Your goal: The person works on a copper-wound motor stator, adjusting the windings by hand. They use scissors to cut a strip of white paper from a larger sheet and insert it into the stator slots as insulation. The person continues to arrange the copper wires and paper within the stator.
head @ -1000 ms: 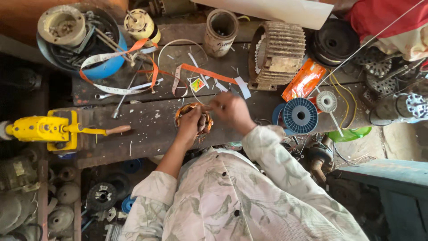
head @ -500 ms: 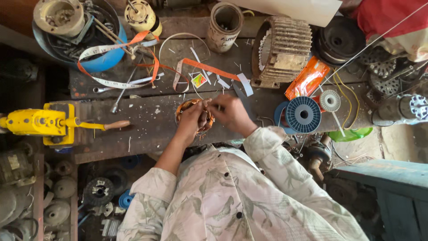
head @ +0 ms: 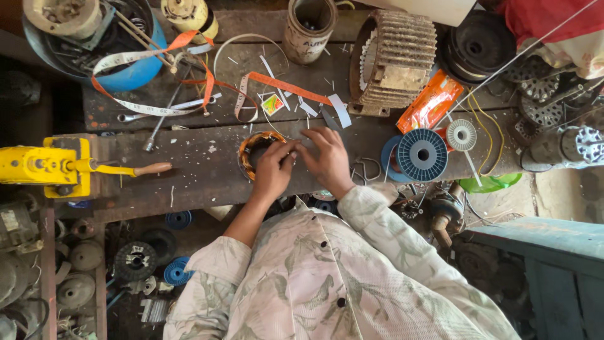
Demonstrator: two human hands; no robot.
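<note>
1. Nearest the camera, a pale patterned shirt (head: 352, 277) is seen, with both forearms stretched out over a dark wooden workbench (head: 201, 167).
2. The left hand (head: 274, 170) is laid on a copper wire coil (head: 251, 151) on the bench, its fingers curled down onto the right part of the ring, pinching it; the exact hold is hidden by the hand.
3. The right hand (head: 327, 160) is set just beside the left, fingers spread and pressed flat on the bench at the coil's right edge. Half a second ago it was cupped around the coil; now it is opened out flat.
4. The coil, earlier seen lifted between the two hands, now lies flat on the bench, with its left arc uncovered.
5. At the left, a yellow winding machine (head: 44, 167) with a wooden handle is seen, unchanged in place.
6. At the right, a blue wire spool (head: 418, 154) stands near the right hand.
7. Farther off, an orange measuring tape (head: 277, 85) is strewn across the bench.
8. Farthest, a ribbed motor housing (head: 393, 60) and a blue tub (head: 126, 69) of parts are seen.
</note>
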